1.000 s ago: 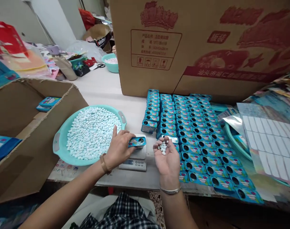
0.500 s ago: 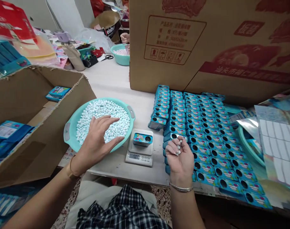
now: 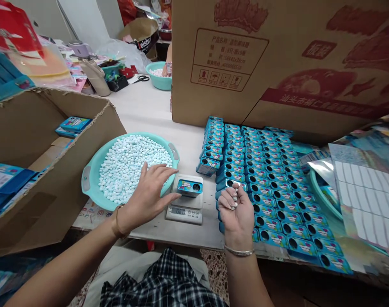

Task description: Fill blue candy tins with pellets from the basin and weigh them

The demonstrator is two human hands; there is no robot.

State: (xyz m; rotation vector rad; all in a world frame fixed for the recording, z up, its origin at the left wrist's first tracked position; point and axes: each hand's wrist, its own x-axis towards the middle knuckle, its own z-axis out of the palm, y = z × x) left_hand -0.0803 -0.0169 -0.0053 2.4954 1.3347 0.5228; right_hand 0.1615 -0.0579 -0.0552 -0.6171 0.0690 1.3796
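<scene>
My left hand (image 3: pixel 151 189) hovers palm down between the turquoise basin (image 3: pixel 89 164) and the scale, thumb and fingers apart, with nothing in it. Its fingertips come close to a blue candy tin (image 3: pixel 190 188) that sits on a small white digital scale (image 3: pixel 184 214). Pale blue and white candies (image 3: pixel 127 166) fill most of the basin. Palm up, my right hand (image 3: pixel 238 215) has its fingers curled around a few small pale candies (image 3: pixel 235 199). It is over the front left of several rows of blue tins (image 3: pixel 271 187).
An open cardboard box (image 3: pixel 95 128) with blue tins stands at left. A large printed carton (image 3: pixel 226 98) blocks the back right. Another basin (image 3: pixel 322 200) and a striped sheet (image 3: pixel 363 192) lie at right. Scissors (image 3: pixel 141 79) lie far back, near another person's hand (image 3: pixel 165 69).
My left hand has moved right, from over the basin toward the tin on the scale. My right hand keeps its hold on the candies. The view has shifted slightly.
</scene>
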